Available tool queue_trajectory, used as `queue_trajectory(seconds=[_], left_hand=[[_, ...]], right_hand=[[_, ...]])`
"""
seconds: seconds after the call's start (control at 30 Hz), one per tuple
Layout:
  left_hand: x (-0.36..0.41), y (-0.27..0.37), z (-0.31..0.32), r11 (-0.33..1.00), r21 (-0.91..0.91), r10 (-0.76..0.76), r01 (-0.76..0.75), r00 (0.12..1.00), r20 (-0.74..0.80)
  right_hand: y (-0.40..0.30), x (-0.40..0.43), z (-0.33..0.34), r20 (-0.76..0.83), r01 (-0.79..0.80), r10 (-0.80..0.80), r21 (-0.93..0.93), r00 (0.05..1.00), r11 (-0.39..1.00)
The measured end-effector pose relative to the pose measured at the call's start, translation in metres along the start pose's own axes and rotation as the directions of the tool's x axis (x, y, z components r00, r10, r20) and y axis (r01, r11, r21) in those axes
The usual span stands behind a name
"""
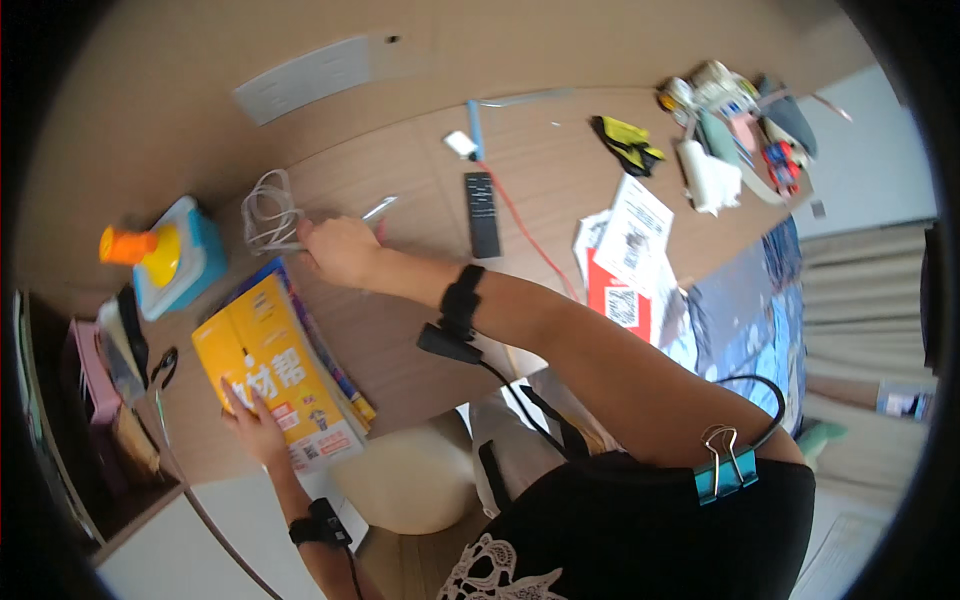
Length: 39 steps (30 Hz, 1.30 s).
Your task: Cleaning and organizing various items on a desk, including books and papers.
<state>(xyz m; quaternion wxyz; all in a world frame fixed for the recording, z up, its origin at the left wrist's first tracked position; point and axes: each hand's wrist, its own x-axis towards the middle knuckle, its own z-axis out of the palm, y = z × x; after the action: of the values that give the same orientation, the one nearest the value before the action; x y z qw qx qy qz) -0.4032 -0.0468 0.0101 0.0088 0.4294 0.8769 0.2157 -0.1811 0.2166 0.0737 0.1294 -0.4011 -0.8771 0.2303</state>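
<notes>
My left hand (255, 427) rests with fingers apart on the lower left part of a yellow paperback book (262, 337), whose cover bears large white writing. Beneath it lies at least one more book with a blue and purple cover (319, 334), mostly hidden. Further up the desk, my right hand (341, 251) has its fingers curled at the right side of a loosely coiled white cable (270, 214) and appears to pinch it. A thin shiny strip (380, 208) lies just beyond that hand.
A blue box (180, 262) with a yellow and orange top stands at the left. Along the wooden desk (405, 330) lie a black remote control (481, 214), a red cable (525, 229), printed papers (636, 232) and a yellow-black cloth item (628, 142). A cream seat (409, 480) stands at the front edge.
</notes>
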Motion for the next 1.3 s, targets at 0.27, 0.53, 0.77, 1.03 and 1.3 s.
queue_trajectory(seconds=[0.27,0.53,0.77,1.03,1.3], left_hand=[[-0.008,0.033,0.018,0.704,0.71,0.186,-0.013,0.968,-0.167],[-0.126,0.321,0.045,0.838,-0.465,0.488,-0.286,0.774,0.403],[-0.223,0.429,0.116,0.777,-0.629,0.54,0.003,0.511,0.669],[-0.239,0.481,0.138,0.607,-0.568,0.333,0.556,0.472,0.816],[-0.251,0.492,0.169,0.636,-0.455,0.089,0.623,0.527,0.845]], right_hand=[[0.199,-0.227,-0.115,-0.32,-0.476,0.535,0.249,0.781,0.844],[0.319,-0.425,-0.176,-0.294,-0.861,0.866,0.199,0.403,0.468],[0.347,-0.435,-0.163,-0.21,-0.873,0.87,0.115,0.446,0.475],[0.367,-0.427,-0.143,0.055,-0.74,0.817,0.462,0.574,0.489],[0.387,-0.418,-0.134,0.068,-0.445,0.759,0.842,0.647,0.304]])
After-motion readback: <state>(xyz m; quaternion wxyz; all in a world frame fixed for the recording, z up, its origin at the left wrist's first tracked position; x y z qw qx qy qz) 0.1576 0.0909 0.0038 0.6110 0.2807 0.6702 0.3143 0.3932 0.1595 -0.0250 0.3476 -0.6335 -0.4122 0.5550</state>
